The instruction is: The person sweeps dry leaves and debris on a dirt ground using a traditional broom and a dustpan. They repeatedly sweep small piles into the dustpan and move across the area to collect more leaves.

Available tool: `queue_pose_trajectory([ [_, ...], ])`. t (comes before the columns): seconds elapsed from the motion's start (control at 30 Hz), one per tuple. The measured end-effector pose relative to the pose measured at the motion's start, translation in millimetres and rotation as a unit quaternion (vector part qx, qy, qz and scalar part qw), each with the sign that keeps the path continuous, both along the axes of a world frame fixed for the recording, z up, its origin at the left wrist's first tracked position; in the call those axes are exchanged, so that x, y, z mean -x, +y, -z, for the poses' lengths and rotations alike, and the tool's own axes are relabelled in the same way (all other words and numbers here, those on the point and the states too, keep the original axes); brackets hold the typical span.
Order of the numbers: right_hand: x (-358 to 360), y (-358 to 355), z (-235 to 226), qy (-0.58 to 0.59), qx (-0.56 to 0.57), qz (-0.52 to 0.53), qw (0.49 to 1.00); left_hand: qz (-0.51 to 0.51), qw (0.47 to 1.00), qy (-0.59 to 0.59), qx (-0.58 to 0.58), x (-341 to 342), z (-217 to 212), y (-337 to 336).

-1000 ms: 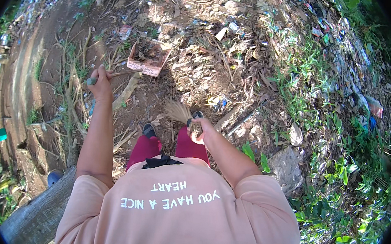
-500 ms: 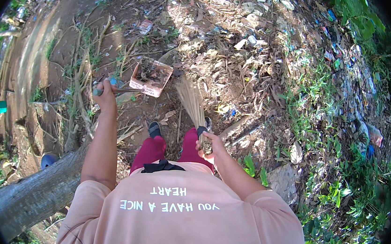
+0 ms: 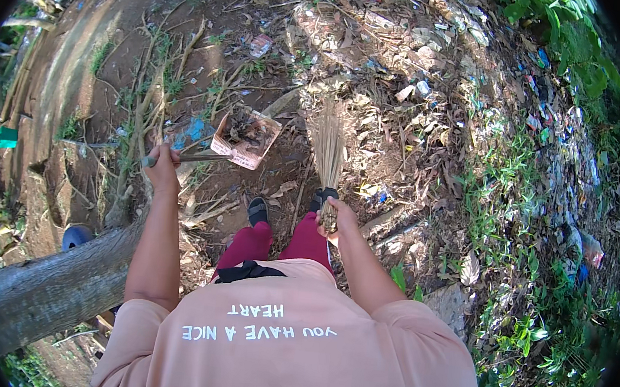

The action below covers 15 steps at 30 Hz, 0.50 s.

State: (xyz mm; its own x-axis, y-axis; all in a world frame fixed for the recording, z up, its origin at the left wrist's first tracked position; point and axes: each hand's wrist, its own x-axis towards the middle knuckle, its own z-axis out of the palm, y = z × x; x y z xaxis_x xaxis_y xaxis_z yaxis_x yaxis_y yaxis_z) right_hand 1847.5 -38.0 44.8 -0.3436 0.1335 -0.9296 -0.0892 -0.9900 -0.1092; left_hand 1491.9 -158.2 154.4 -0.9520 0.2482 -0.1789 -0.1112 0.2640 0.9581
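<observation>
My left hand [image 3: 161, 166] is closed round the stick handle [image 3: 205, 158] of a dustpan [image 3: 247, 159], a pale pink, basket-like scoop with printing on its side. Dark dead leaves [image 3: 250, 132] lie inside the scoop. In my right hand [image 3: 339, 219] is a stick broom [image 3: 328, 150], gripped at its dark-bound end. Its thin bristles fan out away from me, to the right of the dustpan and apart from it. Whether the bristle tips touch the soil is hard to tell.
A thick log or trunk [image 3: 54, 288] lies at lower left, with a blue shoe-like thing [image 3: 77, 237] beside it. Exposed roots [image 3: 140, 117] cross the dirt on the left. Dry leaves [image 3: 377, 118] cover the ground ahead; grass and scattered litter [image 3: 554, 142] spread along the right.
The broom's bristles have swung right, away from the dustpan, and now point straight ahead. The dustpan still holds the leaves. My view has shifted slightly.
</observation>
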Motion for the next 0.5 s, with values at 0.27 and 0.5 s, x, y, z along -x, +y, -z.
queue_pose_trajectory([
  [0.27, 39.5, 111.1, 53.6, 0.047, 0.102, 0.021, 0.993, -0.02, 0.999, 0.01, 0.037, -2.8, 15.8, -13.7],
  [0.5, 21.2, 130.2, 41.4, -0.031, -0.066, 0.091, 0.993, -0.054, 0.995, 0.038, 0.078, 7.6, 22.3, -14.0],
])
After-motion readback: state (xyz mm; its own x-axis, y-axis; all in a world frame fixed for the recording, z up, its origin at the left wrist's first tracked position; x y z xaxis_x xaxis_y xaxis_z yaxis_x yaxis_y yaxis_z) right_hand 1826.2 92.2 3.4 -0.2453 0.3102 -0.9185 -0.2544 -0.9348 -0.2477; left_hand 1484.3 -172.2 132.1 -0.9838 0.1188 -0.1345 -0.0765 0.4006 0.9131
